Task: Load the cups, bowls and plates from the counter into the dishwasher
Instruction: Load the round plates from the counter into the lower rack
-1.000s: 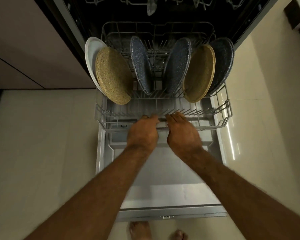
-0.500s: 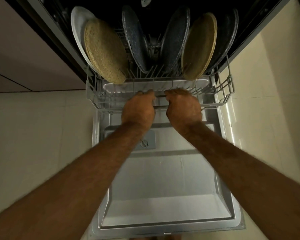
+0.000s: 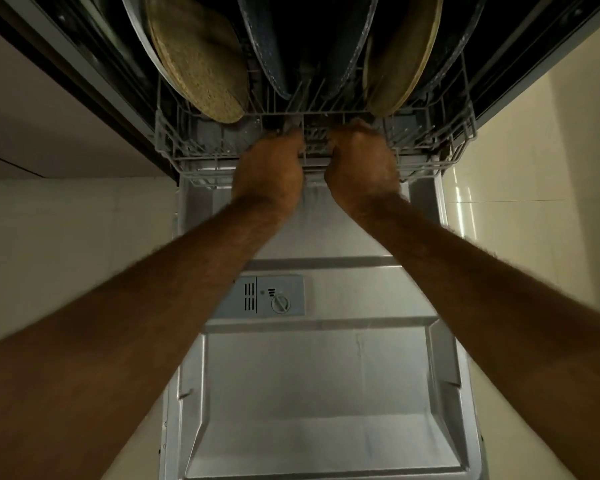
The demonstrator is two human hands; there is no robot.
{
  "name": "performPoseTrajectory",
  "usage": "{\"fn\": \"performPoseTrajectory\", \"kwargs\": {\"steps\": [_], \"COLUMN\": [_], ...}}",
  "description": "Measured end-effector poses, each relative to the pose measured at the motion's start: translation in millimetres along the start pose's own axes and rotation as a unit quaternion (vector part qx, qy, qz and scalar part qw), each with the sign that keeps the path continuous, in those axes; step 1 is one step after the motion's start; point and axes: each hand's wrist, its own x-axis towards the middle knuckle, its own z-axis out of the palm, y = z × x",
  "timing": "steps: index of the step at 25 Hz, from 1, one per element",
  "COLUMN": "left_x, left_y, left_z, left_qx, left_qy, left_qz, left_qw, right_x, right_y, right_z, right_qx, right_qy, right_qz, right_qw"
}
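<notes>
A white round plate [image 3: 136, 32], tan speckled plates [image 3: 201, 64] and dark blue speckled plates [image 3: 264, 46] stand on edge in the grey wire rack [image 3: 174, 147] of the open dishwasher [image 3: 326, 375].

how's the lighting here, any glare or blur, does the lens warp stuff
Head view: dim, warm light; the cavity behind the plates is nearly black, swallowing their tops. Head view: a pale glare streak on the floor tile at right. Head view: the wide-angle lens swells the forearms toward the lower corners, edges soft; the left hand and right hand gripping the rack look sharper.
</notes>
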Motion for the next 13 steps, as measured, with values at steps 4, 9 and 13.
{"fn": "performPoseTrajectory", "kwargs": {"steps": [4,9,13], "left_x": [19,34,49], "left_y": [8,24,36], "left_z": [5,3,1], "left_qx": [-0.059,-0.094,-0.16], "left_qy": [0.024,0.046,0.064], "left_qz": [-0.057,-0.063,-0.07], "left_qw": [0.996,0.993,0.983], "right_x": [22,49,68], "right_y": [2,7,8], "right_z": [3,6,4], "right_qx": [0.004,0.024,0.052], "right_qy": [-0.004,0.015,0.021], "right_qz": [-0.007,-0.02,-0.044], "right_qw": [1.0,0.999,0.997]}}
